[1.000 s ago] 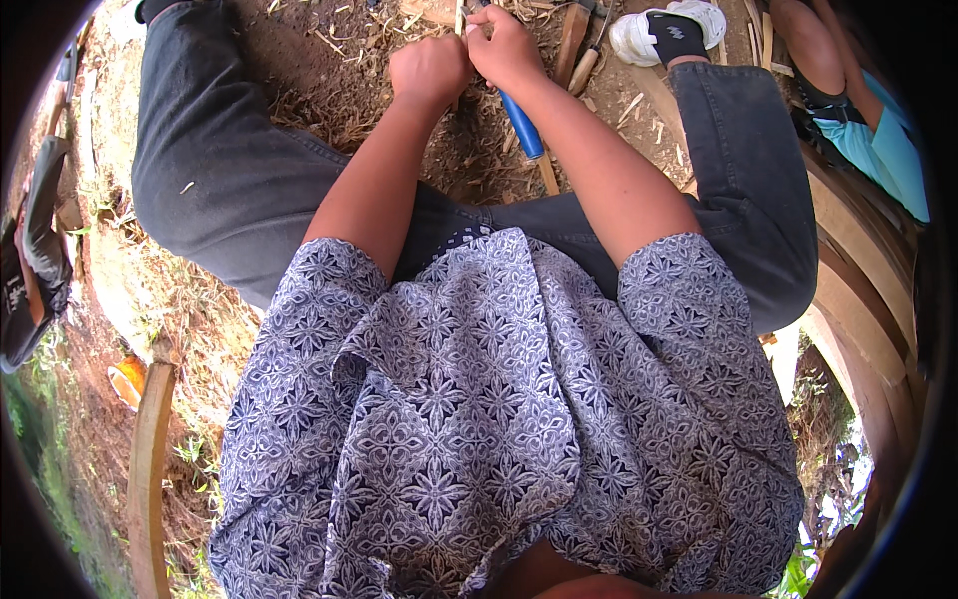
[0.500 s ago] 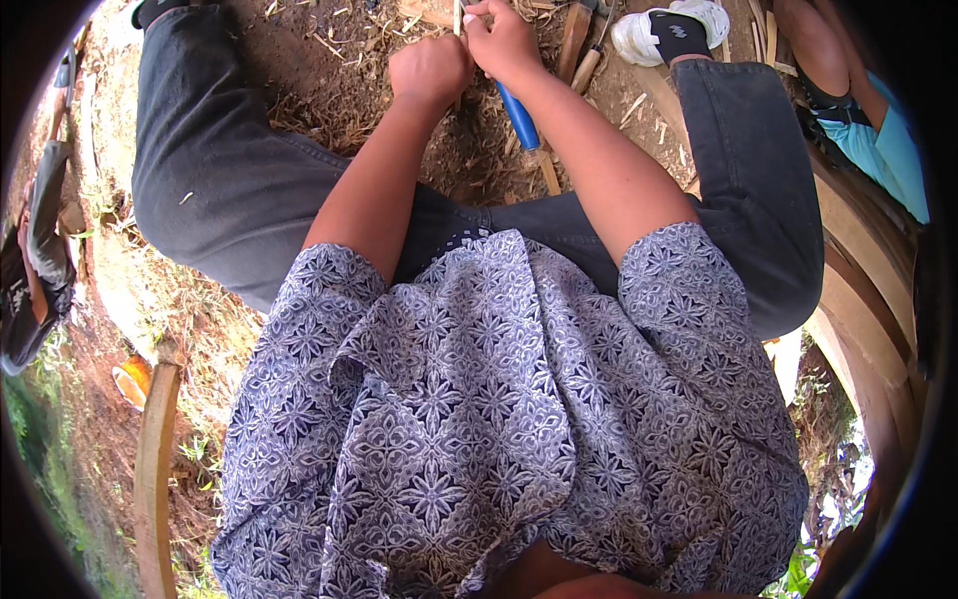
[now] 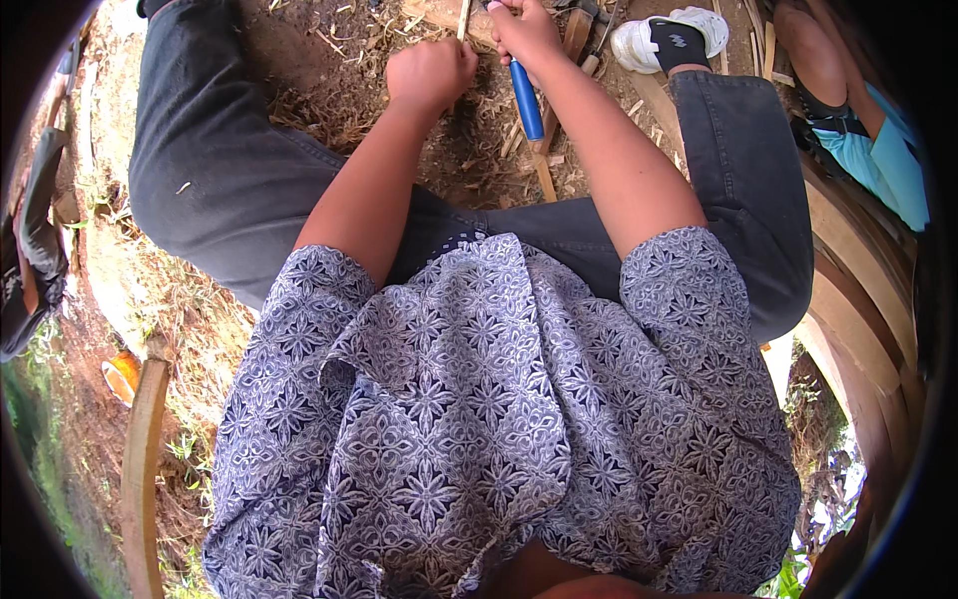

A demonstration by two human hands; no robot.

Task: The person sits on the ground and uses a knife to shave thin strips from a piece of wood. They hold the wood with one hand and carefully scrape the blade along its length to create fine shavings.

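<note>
My left hand (image 3: 431, 76) is closed in a fist around a thin, pale wooden stick (image 3: 463, 20), which pokes up past the knuckles. To its right, my right hand (image 3: 529, 38) is wrapped around a tool with a long blue handle (image 3: 526, 104). The handle's lower end sticks out below the palm. The tool's working end lies at the upper picture edge and cannot be made out. A gap separates the two hands. Between my spread legs the soil (image 3: 469, 150) is strewn with wood shavings, and a narrow wood strip (image 3: 545, 178) lies under the blue handle.
Wooden-handled tools (image 3: 576, 36) lie right of my right hand, near my white shoe (image 3: 639, 46). Curved-looking planks (image 3: 863, 270) are stacked at the right, below a person in turquoise (image 3: 878, 160). Another person (image 3: 40, 210) is at the far left, above an orange round object (image 3: 122, 377) and a plank (image 3: 146, 469).
My right hand has moved up and to the right with the blue-handled tool, away from my left fist. The blue handle now stands more upright. My left hand has barely moved.
</note>
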